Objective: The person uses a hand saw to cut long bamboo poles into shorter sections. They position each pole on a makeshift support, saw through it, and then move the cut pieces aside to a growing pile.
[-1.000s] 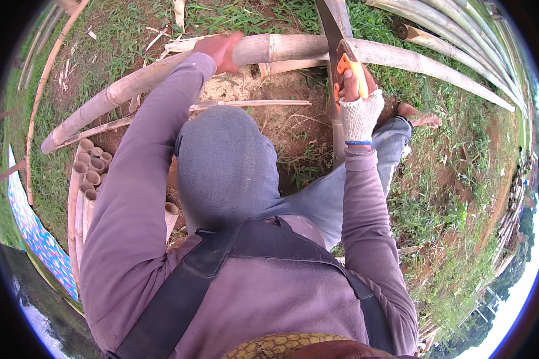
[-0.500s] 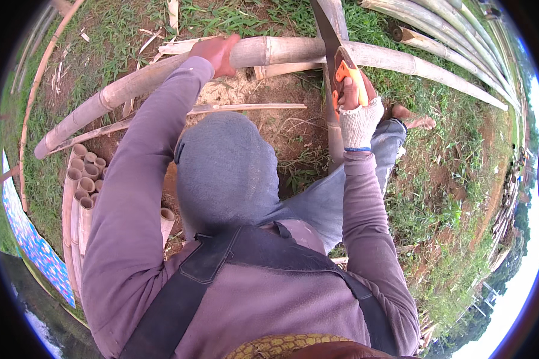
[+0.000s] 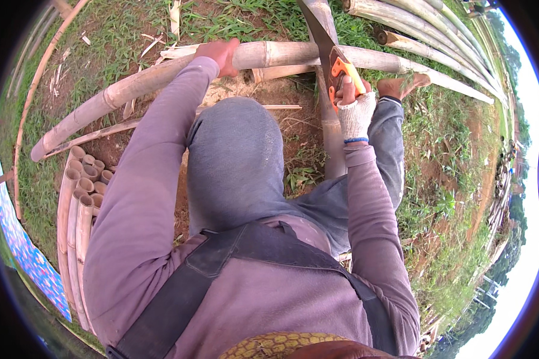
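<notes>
A long bamboo pole [image 3: 275,54] lies across in front of me, over an upright-running bamboo support [image 3: 331,128]. My bare left hand [image 3: 223,55] is wrapped round the pole, left of the support. In a white knit glove with bare fingers, my right hand [image 3: 356,105] grips the orange handle of a hand saw [image 3: 348,76]. The dark saw blade slants up and left across the pole, close beside the support. Whether its teeth have bitten into the bamboo I cannot tell.
Cut bamboo tubes [image 3: 78,194] stand bundled at the left, near a blue patterned sheet [image 3: 33,257]. Long bamboo poles [image 3: 428,36] lie piled at the far right. A split bamboo strip [image 3: 96,137] lies under the pole. My bare foot [image 3: 406,85] is right of the saw.
My right foot and lower leg have shifted forward, up toward the pole. The saw remains across the pole, its handle slightly higher in view. The left hand keeps its hold.
</notes>
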The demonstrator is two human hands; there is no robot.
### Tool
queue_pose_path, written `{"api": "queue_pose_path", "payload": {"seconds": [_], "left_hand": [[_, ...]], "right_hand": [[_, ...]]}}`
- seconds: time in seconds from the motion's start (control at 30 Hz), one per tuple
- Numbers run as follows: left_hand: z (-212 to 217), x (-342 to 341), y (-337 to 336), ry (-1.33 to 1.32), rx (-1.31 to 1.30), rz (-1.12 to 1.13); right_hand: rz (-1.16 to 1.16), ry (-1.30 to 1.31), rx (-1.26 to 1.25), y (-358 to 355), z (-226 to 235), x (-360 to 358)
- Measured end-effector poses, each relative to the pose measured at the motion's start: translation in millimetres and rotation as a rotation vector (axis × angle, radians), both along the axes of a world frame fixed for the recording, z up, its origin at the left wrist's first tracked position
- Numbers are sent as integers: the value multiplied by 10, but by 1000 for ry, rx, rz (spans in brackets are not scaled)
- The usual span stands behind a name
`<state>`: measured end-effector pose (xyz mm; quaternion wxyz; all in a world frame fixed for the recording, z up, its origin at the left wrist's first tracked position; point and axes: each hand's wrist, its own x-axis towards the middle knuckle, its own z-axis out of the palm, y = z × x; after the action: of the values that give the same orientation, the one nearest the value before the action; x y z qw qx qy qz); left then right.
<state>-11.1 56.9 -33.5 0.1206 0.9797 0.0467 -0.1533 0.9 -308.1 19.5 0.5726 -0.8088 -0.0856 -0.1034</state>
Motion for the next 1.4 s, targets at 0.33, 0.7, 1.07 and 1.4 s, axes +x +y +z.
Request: {"api": "queue_pose_path", "payload": {"seconds": [0.33, 0.7, 1.07, 1.4], "left_hand": [[-2, -4, -8, -44, -10, -29], [-103, 5, -92, -60, -12, -19], [-141, -12, 78, -3, -30, 1], [-38, 38, -37, -36, -6, -28]], "right_hand": [[-30, 18, -322, -209, 379, -335], [-9, -212, -451, -452, 26, -276], [-160, 367, -59, -1229, 557, -1722], [16, 99, -189, 169, 323, 218]]}}
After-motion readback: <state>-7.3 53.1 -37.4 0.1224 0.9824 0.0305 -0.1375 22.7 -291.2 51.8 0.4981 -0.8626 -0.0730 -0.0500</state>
